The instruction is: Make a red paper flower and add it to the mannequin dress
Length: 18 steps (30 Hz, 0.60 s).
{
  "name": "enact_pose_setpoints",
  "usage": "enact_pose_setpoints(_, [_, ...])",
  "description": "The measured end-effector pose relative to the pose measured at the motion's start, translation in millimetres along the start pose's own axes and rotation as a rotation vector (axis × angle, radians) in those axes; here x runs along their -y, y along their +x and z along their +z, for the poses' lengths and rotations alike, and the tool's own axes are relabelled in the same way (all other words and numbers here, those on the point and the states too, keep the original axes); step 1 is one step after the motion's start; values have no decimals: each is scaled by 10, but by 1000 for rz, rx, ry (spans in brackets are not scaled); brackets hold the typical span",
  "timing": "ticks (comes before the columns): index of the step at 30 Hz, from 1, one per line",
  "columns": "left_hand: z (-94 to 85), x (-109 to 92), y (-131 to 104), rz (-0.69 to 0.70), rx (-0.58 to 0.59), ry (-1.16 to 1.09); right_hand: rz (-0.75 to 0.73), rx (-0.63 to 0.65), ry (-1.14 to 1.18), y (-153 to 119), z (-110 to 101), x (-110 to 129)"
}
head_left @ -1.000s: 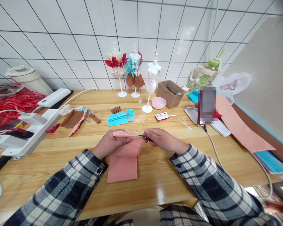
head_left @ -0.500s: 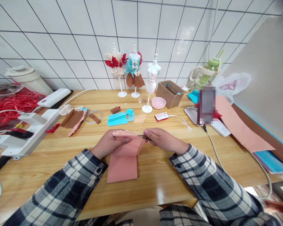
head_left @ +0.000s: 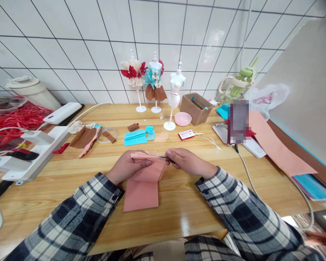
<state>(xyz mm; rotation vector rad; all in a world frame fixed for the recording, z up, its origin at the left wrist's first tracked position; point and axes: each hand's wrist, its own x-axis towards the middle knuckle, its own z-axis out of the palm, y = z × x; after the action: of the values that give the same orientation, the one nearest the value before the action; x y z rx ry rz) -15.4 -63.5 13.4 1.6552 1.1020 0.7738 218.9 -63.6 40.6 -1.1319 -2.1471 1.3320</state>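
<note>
My left hand (head_left: 127,166) grips folded pink paper (head_left: 141,195), thumb on top; its lower part hangs toward the front of the wooden table. My right hand (head_left: 187,162) is closed round the handles of small dark scissors (head_left: 167,158), whose blades point left and lie at the paper's upper right edge. Beyond the hands are turquoise paper pieces (head_left: 135,137), a small brown folded stack (head_left: 133,127) and a red-and-white box (head_left: 186,135). A bare white mannequin (head_left: 176,85) stands behind them.
Two dressed mannequins (head_left: 132,72) (head_left: 155,78) stand by the tiled wall, near a cardboard box (head_left: 197,108) and pink bowl (head_left: 183,119). A power strip (head_left: 40,156) and red shredded paper (head_left: 19,117) lie left. A blurred phone (head_left: 238,121) and long pink sheet (head_left: 281,148) are right.
Both hands are in nearly the same place. The pink paper and my left hand have shifted very slightly toward the right.
</note>
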Motion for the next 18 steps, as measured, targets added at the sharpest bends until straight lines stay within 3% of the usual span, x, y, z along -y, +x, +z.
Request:
enact_pose_setpoints(6, [-21, -7, -2, -5, -8, -10, 3, 25, -56, 3, -11, 21])
enact_pose_setpoints(18, [-47, 16, 2, -3, -48, 45, 38, 0, 47, -17, -31, -44])
